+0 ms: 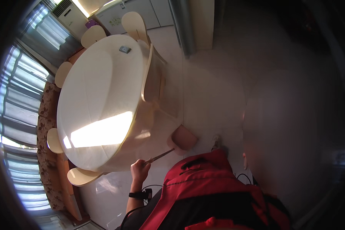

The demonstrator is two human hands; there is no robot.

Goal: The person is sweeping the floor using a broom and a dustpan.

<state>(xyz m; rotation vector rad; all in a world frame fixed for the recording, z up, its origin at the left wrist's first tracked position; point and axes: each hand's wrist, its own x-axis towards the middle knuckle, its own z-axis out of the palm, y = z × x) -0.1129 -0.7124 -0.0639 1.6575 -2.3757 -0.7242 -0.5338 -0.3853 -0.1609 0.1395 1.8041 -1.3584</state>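
Observation:
My left hand (140,171) is closed around the long handle (162,155) of a pink long-handled dustpan (185,138). The pan is low over or on the pale floor, between the round table and my foot; I cannot tell if it touches. At my right side, only a sliver of my right hand (245,161) shows past the red apron (201,175). A dark haze over that side hides the rest, so what it holds cannot be made out.
A large round table (83,95) with a pale cover stands at the left, bearing a small box (125,49). Pale chairs surround it, the nearest being a chair (149,77) on its right. Behind are a patterned bench (47,115), curtains (20,109) and a white chest freezer (138,13).

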